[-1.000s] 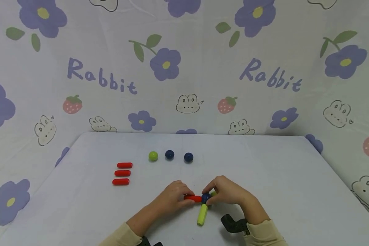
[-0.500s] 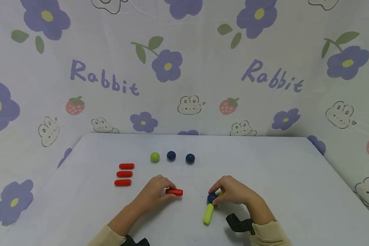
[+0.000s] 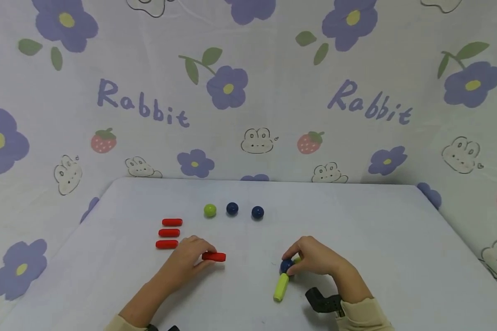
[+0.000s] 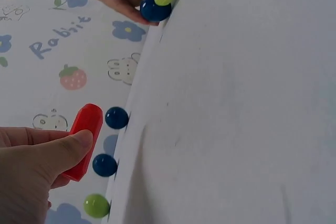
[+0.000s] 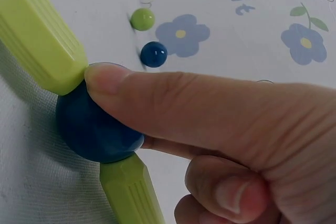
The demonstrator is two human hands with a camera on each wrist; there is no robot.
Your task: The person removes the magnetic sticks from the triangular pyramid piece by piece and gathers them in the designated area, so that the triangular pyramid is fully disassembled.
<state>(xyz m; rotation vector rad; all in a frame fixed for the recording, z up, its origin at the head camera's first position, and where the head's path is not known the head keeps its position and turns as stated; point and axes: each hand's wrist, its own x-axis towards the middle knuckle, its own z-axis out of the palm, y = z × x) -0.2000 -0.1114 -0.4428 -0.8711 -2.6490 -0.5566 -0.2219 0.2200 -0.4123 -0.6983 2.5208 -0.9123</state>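
Note:
Between thumb and fingers my left hand (image 3: 188, 257) pinches a red rod (image 3: 214, 257), just right of the nearest loose red rod. In the left wrist view the whole length of that held red rod (image 4: 85, 141) shows, with nothing attached to its ends. My right hand (image 3: 316, 257) pinches a dark blue ball (image 3: 286, 266) at the right of the table. Two yellow-green rods join this ball: one rod (image 3: 280, 288) points toward me, and the other rod (image 5: 131, 190), mostly covered by the hand in the head view, extends from another side.
Three red rods (image 3: 169, 233) lie stacked in a column at the left. Farther back, a green ball (image 3: 210, 210) and two dark blue balls (image 3: 257, 212) form a row on the white table (image 3: 356, 220). A printed cloth (image 3: 281, 92) hangs behind.
My left hand has drawn the red rod away from the blue ball, leftward toward the other red rods. My right hand keeps its hold on the ball, almost in the same place.

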